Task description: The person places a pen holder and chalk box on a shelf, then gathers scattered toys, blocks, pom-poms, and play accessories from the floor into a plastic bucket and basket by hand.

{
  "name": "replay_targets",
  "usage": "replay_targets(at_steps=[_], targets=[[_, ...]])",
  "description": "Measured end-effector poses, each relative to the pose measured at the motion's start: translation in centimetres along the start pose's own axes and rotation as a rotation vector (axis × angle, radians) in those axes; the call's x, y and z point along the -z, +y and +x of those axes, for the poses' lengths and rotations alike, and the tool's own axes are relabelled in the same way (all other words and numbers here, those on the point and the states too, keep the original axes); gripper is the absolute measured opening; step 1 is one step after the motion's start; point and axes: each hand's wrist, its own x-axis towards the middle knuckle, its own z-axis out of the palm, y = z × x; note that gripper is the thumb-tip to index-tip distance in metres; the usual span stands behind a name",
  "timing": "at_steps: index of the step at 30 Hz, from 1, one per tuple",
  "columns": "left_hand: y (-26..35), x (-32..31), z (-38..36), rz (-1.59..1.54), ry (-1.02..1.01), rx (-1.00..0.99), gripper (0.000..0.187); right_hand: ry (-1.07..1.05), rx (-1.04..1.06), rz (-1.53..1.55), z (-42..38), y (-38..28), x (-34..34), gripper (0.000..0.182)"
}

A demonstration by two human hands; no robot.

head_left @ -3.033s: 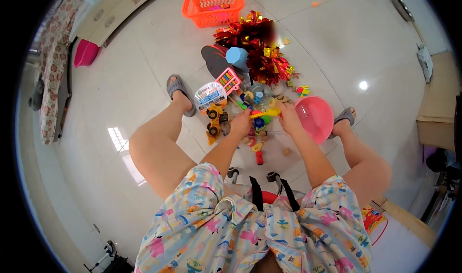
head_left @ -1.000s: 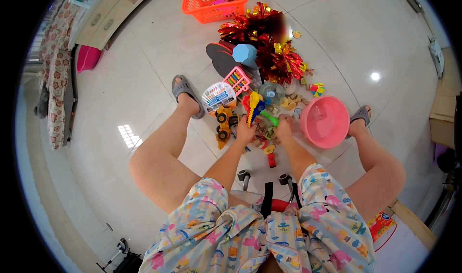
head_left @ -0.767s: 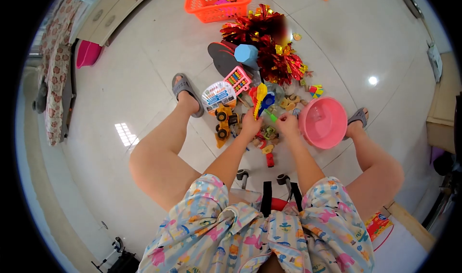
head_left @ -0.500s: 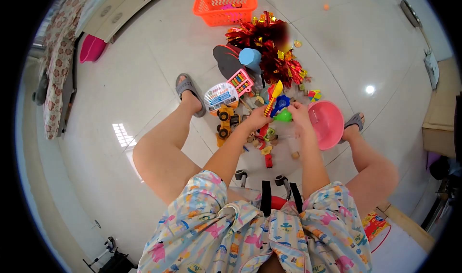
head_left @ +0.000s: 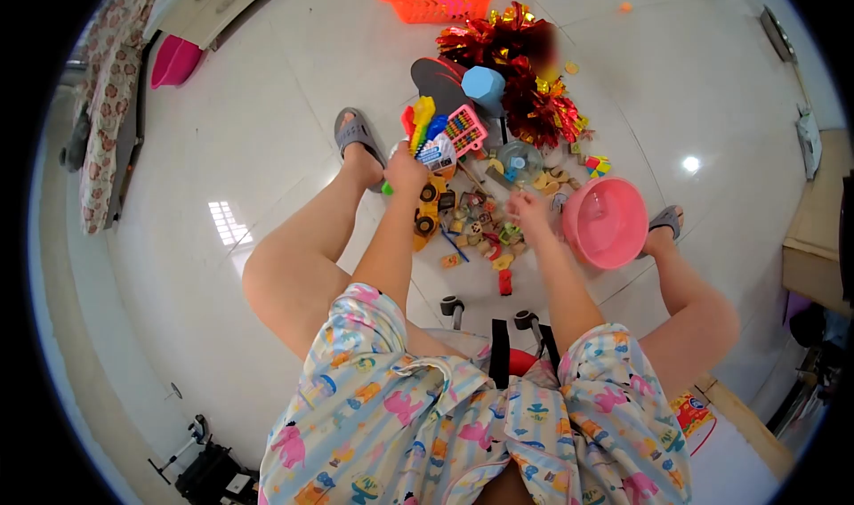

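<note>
My left hand (head_left: 406, 169) is closed round a bundle of colourful plastic toys, held over the left side of the toy pile. A yellow spoon-shaped toy (head_left: 422, 118) sticks up from the fist, with red and blue pieces beside it and a bit of green below. Behind the fist are a pink abacus (head_left: 465, 131), a white printed disc (head_left: 437, 153) and a yellow toy truck (head_left: 429, 211). My right hand (head_left: 528, 213) hovers over wooden blocks (head_left: 480, 216), left of a pink basin (head_left: 605, 223); its fingers are smeared by motion.
An orange basket (head_left: 440, 8) stands at the far end, with red and gold tinsel (head_left: 543, 105) nearer. A blue container (head_left: 483, 88) lies by dark paddle-like discs (head_left: 438, 85). A clear round container (head_left: 520, 161) sits among the blocks. My slippered feet flank the pile.
My left hand has carried the yellow, blue, red and green toys left, away from my right hand. My right hand has shifted slightly left and nearer. The blocks beneath now show.
</note>
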Motion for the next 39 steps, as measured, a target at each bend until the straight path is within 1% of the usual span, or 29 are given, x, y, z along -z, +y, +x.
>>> replay_targets(at_steps=[1,4,7,8,10,11,13,15,16,17,19,22,25,28,30,31,32,34,37,38,39], targets=[[-0.8,0.1,0.2,0.051,0.016,0.054,0.039,-0.017,-0.050,-0.040,0.2,2.4,0.1,0.016],[-2.5,-0.4,0.5,0.119,-0.041,0.118,0.042,-0.051,-0.051,-0.052,0.0,10.0,0.1,0.010],[-3.3,-2.1,-0.1,0.120,-0.027,0.109,0.046,-0.259,0.101,-0.847,-1.9,14.5,-0.4,0.020],[-3.4,-3.0,-0.5,0.181,0.102,0.025,0.046,-0.414,0.165,-0.975,-2.3,16.0,-0.3,0.022],[-1.5,-2.9,-1.7,0.025,0.352,-0.200,0.041,-0.729,0.304,-1.222,-2.0,19.3,-0.3,0.025],[-0.2,-2.8,-2.5,-0.056,0.474,-0.314,0.039,-0.854,0.185,-1.307,-1.6,20.3,-0.2,0.025],[2.8,-3.2,-4.5,-0.169,0.268,-0.359,0.031,-1.102,-0.067,-1.466,-1.2,21.1,-0.1,0.026],[4.1,-5.7,-7.8,-0.233,0.010,-0.467,0.026,-0.689,-0.072,-1.541,-2.5,21.3,0.8,0.022],[4.6,-6.5,-9.8,-0.183,-0.117,-0.437,0.025,-0.480,-0.076,-1.563,-3.1,21.4,1.2,0.021],[4.6,-7.4,-11.7,-0.133,-0.245,-0.406,0.024,-0.410,0.040,-1.507,-3.5,20.8,1.3,0.020],[2.9,-10.6,-14.8,-0.130,-0.325,-0.287,0.027,-0.261,0.264,-1.389,-3.7,18.5,1.8,0.018],[1.0,-10.8,-17.3,0.112,-0.524,-0.259,0.032,-0.045,0.575,-1.194,-3.5,15.4,2.7,0.015],[-0.3,-11.2,-17.3,0.151,-0.492,0.002,0.048,-0.101,0.562,-1.109,-3.2,13.4,3.8,0.021],[-0.4,-10.6,-18.3,0.294,-0.396,0.207,0.072,0.339,0.661,-0.966,-5.9,13.3,6.0,0.043],[-2.5,-12.8,-19.0,0.352,-0.410,0.323,0.091,0.682,0.123,-0.974,-8.3,13.2,7.0,0.064],[-2.8,-12.9,-19.0,0.381,-0.415,0.383,0.101,0.838,-0.152,-0.955,-9.1,13.0,7.2,0.075],[-3.1,-13.0,-18.8,0.374,-0.465,0.400,0.108,0.746,-0.189,-0.914,-8.9,13.7,7.8,0.084],[-2.2,-11.3,-18.1,0.362,-0.566,0.433,0.122,0.560,-0.263,-0.826,-7.8,14.8,9.0,0.105],[-4.6,-12.8,-17.2,0.276,-0.435,0.067,0.133,0.462,-0.052,-0.898,-6.3,15.4,8.8,0.114],[-4.8,-13.5,-16.9,0.305,-0.502,0.077,0.134,0.445,-0.025,-0.895,-5.6,15.4,8.5,0.115],[-3.2,-12.4,-16.4,0.335,-0.569,0.088,0.134,0.429,0.001,-0.892,-4.9,15.6,8.2,0.116]])
